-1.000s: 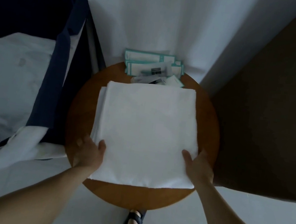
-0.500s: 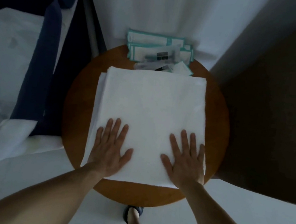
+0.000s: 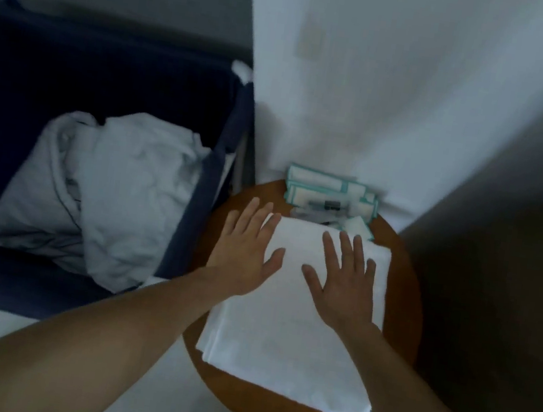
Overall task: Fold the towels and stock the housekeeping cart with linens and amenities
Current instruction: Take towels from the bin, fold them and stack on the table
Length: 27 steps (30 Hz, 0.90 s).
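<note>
Navy cart bag (image 3: 107, 80) sits left of the round bench (image 3: 405, 292). Folded white towel (image 3: 297, 340) lies at bench centre. Left hand (image 3: 244, 247) and right hand (image 3: 343, 281) lie flat on its far end, fingers (image 3: 343, 250) straight and spread, gripping nothing. Best to press evenly outward and avoid the amenity packets (image 3: 327, 192) at the bench's far edge.

Hotel rm: navy linen cart (image 3: 199, 203) w/ crumpled sheets (image 3: 120, 192), wrapped amenity packets (image 3: 330, 193).

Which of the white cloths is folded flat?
The towel on the round table; the other linen lies crumpled in the navy bin.
</note>
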Tool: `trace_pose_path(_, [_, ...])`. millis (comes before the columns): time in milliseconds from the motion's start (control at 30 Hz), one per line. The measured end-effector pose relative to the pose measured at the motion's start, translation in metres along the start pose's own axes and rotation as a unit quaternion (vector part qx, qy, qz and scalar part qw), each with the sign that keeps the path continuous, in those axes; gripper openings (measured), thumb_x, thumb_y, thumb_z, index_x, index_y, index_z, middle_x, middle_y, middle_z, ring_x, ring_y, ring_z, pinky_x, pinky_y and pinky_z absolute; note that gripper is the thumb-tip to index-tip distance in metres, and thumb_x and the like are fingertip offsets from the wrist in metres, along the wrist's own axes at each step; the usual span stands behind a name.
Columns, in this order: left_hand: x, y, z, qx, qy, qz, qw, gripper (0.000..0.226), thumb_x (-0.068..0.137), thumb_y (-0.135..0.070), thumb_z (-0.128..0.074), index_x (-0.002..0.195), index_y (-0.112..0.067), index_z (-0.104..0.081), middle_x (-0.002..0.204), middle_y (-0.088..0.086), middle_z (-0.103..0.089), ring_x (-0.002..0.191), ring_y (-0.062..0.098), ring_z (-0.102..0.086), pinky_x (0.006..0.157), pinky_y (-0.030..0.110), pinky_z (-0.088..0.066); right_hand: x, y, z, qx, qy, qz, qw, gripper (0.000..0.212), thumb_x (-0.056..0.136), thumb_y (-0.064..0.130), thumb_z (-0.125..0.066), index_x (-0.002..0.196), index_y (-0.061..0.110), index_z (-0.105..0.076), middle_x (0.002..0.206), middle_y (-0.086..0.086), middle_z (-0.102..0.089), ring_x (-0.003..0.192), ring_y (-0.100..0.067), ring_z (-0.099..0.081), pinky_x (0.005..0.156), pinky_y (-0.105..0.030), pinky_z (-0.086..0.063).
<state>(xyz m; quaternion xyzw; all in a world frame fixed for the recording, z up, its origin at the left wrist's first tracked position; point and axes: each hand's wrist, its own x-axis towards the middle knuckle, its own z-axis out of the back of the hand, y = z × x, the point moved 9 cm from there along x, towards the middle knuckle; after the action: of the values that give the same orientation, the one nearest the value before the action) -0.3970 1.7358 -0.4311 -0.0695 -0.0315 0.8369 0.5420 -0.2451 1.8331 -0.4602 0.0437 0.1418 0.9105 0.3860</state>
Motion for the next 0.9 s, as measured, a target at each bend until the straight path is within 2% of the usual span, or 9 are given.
trace_pose_path(67, [0.004,0.027,0.036,-0.004,-0.026,0.020,0.999,0.075,0.094,-0.059,-0.006,0.157,-0.019,-0.013,0.165,0.002,-0.006,0.152,0.021,0.007,0.121,0.047,0.000,0.029,0.037,0.024,0.012,-0.016,0.028,0.999,0.073,0.096,0.069,-0.018,0.158,0.029,-0.016,0.166,-0.005,-0.011,0.153,-0.027,-0.001,0.119,-0.056,-0.011])
trace_pose_path(200, [-0.008,0.113,0.083,0.006,-0.052,0.094,0.994,0.068,0.099,-0.054,-0.021,0.157,-0.019,-0.011,0.165,0.003,-0.006,0.152,0.023,0.004,0.122,0.048,-0.005,0.072,0.127,0.055,0.032,-0.037,0.101,0.994,0.074,0.095,0.068,-0.022,0.158,0.030,-0.016,0.165,-0.008,-0.017,0.153,-0.029,-0.005,0.118,-0.057,-0.016])
trace_pose_path(300, [-0.028,0.194,0.095,0.017,-0.045,0.153,0.987,0.069,0.099,-0.054,-0.022,0.157,-0.018,-0.010,0.165,0.004,-0.004,0.152,0.023,0.005,0.122,0.047,-0.006,0.096,0.196,0.048,0.017,-0.006,0.153,0.988,0.077,0.092,0.072,-0.012,0.158,0.032,-0.005,0.166,-0.007,-0.009,0.153,-0.028,0.001,0.120,-0.056,-0.014])
trace_pose_path(467, [-0.044,0.323,0.086,-0.005,-0.020,0.221,0.975,0.071,0.098,-0.057,-0.021,0.157,-0.018,-0.010,0.165,0.004,-0.004,0.152,0.025,0.003,0.122,0.047,-0.007,0.131,0.292,0.010,-0.007,0.049,0.214,0.976,0.079,0.091,0.073,-0.016,0.158,0.032,-0.005,0.167,-0.003,-0.004,0.153,-0.026,0.006,0.119,-0.055,-0.012])
trace_pose_path(567, [-0.033,0.384,0.064,-0.033,0.003,0.239,0.971,0.071,0.099,-0.057,-0.023,0.157,-0.018,-0.009,0.165,0.004,-0.004,0.152,0.025,0.002,0.122,0.048,-0.006,0.156,0.331,-0.037,-0.010,0.111,0.193,0.975,0.085,0.087,0.075,-0.021,0.156,0.033,0.002,0.166,-0.001,0.001,0.152,-0.026,0.008,0.119,-0.058,-0.013])
trace_pose_path(667, [-0.021,0.422,0.036,-0.055,0.031,0.235,0.970,0.071,0.099,-0.057,-0.023,0.157,-0.019,-0.009,0.165,0.003,-0.005,0.152,0.025,0.001,0.122,0.048,-0.004,0.177,0.347,-0.098,-0.023,0.196,0.147,0.969,0.092,0.086,0.075,-0.038,0.155,0.035,0.008,0.165,0.001,0.008,0.151,-0.030,0.007,0.117,-0.062,-0.015])
trace_pose_path(767, [-0.012,0.459,-0.002,-0.069,0.059,0.225,0.970,0.071,0.099,-0.057,-0.024,0.157,-0.019,-0.009,0.165,0.003,-0.007,0.151,0.024,0.000,0.121,0.048,-0.004,0.190,0.353,-0.173,-0.037,0.294,0.091,0.951,0.102,0.082,0.078,-0.049,0.154,0.041,0.013,0.163,0.004,0.017,0.150,-0.032,0.011,0.117,-0.066,-0.008])
trace_pose_path(900, [-0.008,0.496,-0.057,-0.091,0.111,0.212,0.967,0.071,0.100,-0.056,-0.026,0.157,-0.019,-0.007,0.165,0.003,-0.004,0.152,0.024,0.001,0.122,0.049,-0.007,0.195,0.346,-0.255,-0.067,0.383,0.016,0.921,0.122,0.068,0.083,-0.061,0.151,0.046,0.020,0.161,0.002,0.028,0.146,-0.036,0.024,0.111,-0.074,-0.003])
